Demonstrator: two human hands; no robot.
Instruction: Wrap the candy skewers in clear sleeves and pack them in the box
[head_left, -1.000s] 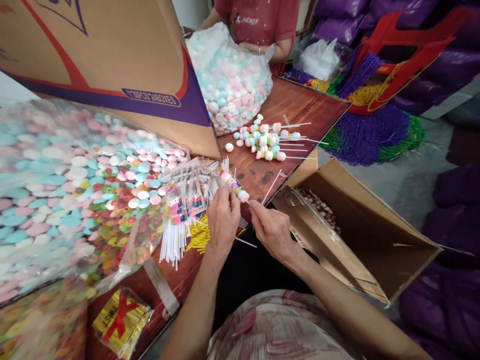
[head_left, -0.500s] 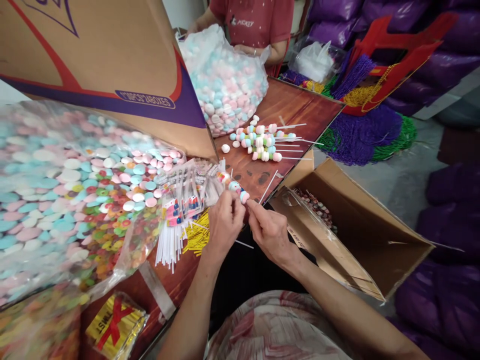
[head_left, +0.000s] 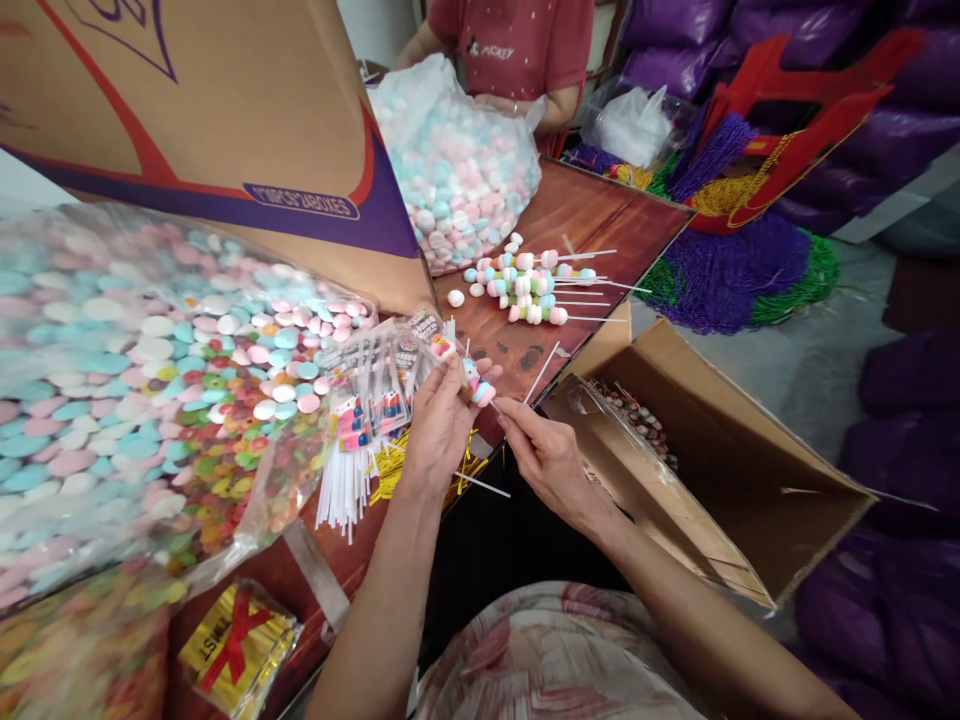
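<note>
Between my hands is a marshmallow skewer (head_left: 480, 388) with pink, blue and white pieces, seemingly inside a clear printed bag. My left hand (head_left: 442, 425) grips it from the side, palm partly turned up, thumb near its upper end. The fingertips of my right hand (head_left: 551, 460) are pinched at its lower end, by the stick. Beside my left hand lie flat printed bags (head_left: 382, 370), white sticks (head_left: 345, 495) and gold twist ties (head_left: 390, 465). Finished-looking skewers (head_left: 529, 290) rest in a group farther up the brown table (head_left: 600, 205).
A large clear bag of marshmallows and gummy rings (head_left: 150, 400) covers the left. Behind stand a tall carton (head_left: 225, 120) and another marshmallow bag (head_left: 465, 160). An open cardboard box (head_left: 712, 470) is at the right, below the table edge. A person in a red shirt (head_left: 517, 50) sits opposite.
My left hand has turned its palm upward and its fingers have loosened around the skewer. My right hand stays pinched at the lower end. The view has shifted slightly.
</note>
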